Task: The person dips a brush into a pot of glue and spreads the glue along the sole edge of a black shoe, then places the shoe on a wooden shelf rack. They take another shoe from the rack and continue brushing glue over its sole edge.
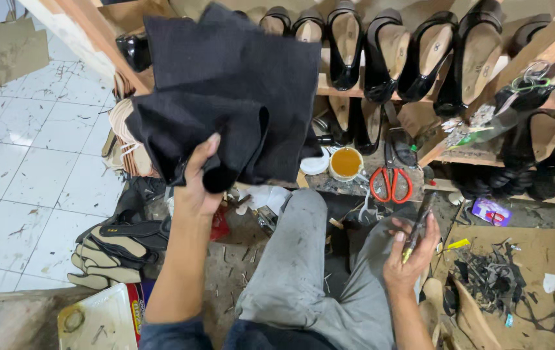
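Grey-trousered knees (303, 259) fill the bottom centre, person seated low on the workshop floor. Left hand (196, 188) raised, thumb over the front and fingers curled behind, pinching a large piece of black felt-like fabric (232, 91) by its lower fold. Fabric hangs up in front of the wooden rack (349, 87), well above the knees; it looks matte, soft, thick, creased into overlapping layers, one corner rolled at the grip. Right hand (410, 256) lower, beside the right knee, fingers closed round a slim dark tool with a yellow-tipped end (415, 236); exact kind unclear.

Risks, as a judgement: grip is on one fold only, so the sheet could slide or unfold and drop onto the open round tin of amber glue (346, 162) just beneath, or brush the black glossy heeled shoes (388, 52) on the rack. Raised fabric also blocks sight of that shelf. Red-handled scissors (391, 181) lie near the right hand, blades pointing away. Stack of tan and black shoe soles (118, 249) sits left of the knee on the white tiled floor (24, 175).
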